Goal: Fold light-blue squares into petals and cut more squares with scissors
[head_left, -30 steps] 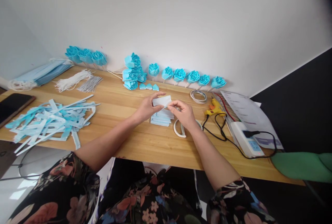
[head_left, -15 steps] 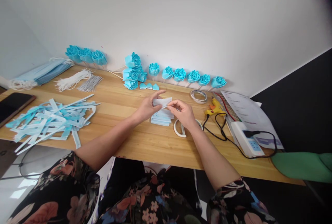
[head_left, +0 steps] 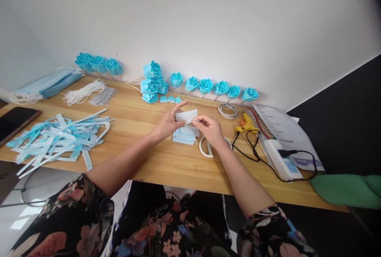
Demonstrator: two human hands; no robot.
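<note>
Both my hands hold one small pale rectangular piece of mask fabric [head_left: 187, 115] just above the wooden table [head_left: 154, 161]. My left hand [head_left: 169, 123] pinches its left end, index finger stretched out over it. My right hand [head_left: 210, 129] pinches its right end with thumb and fingers together. Directly under the piece lies a small stack of light blue cut fabric pieces [head_left: 185, 134]. Scissors with white handles [head_left: 207, 147] rest on the table below my right hand.
Several blue fabric roses [head_left: 222, 87] line the wall, with more at the back left [head_left: 98, 63]. Cut mask strips [head_left: 59, 136] pile up at left, beside a phone [head_left: 13, 120], masks [head_left: 47, 84] and ear loops [head_left: 83, 92]. At right: tape roll [head_left: 228, 110], yellow glue gun [head_left: 246, 123], power strip [head_left: 282, 163], papers [head_left: 282, 130].
The fabric piece has shifted a little between my fingers and my left index finger has lifted slightly. Both hands stay in the same place.
</note>
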